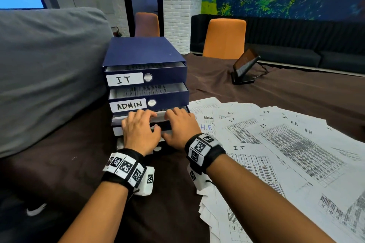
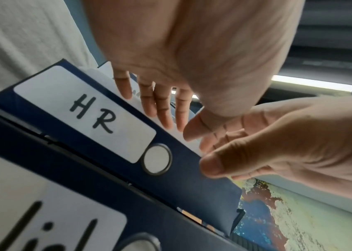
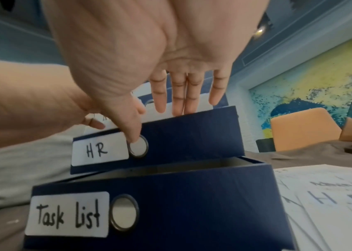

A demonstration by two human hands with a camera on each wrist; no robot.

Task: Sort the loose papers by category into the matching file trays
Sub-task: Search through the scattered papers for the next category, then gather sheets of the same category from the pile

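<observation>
A dark blue file cabinet holds stacked trays labelled IT [image 1: 166,76], ADMIN [image 1: 169,98], HR [image 3: 192,135] and Task list [image 3: 192,212]. The HR tray is pulled out and has white paper [image 1: 161,116] in it. My left hand [image 1: 140,124] and right hand [image 1: 178,124] lie side by side over this tray, with straight fingers [image 3: 181,95] flat on the paper. The right thumb [image 3: 132,132] touches the ring pull on the HR tray's front. Loose printed papers [image 1: 276,144] marked IT, HR and Admin fan out across the table to the right.
A large grey cushion [image 1: 49,75] rises close on the cabinet's left. Brown cloth [image 1: 79,154] covers the table. A tablet on a stand [image 1: 245,67] sits at the far right, with an orange chair [image 1: 225,37] behind it. The Task list tray is pulled out.
</observation>
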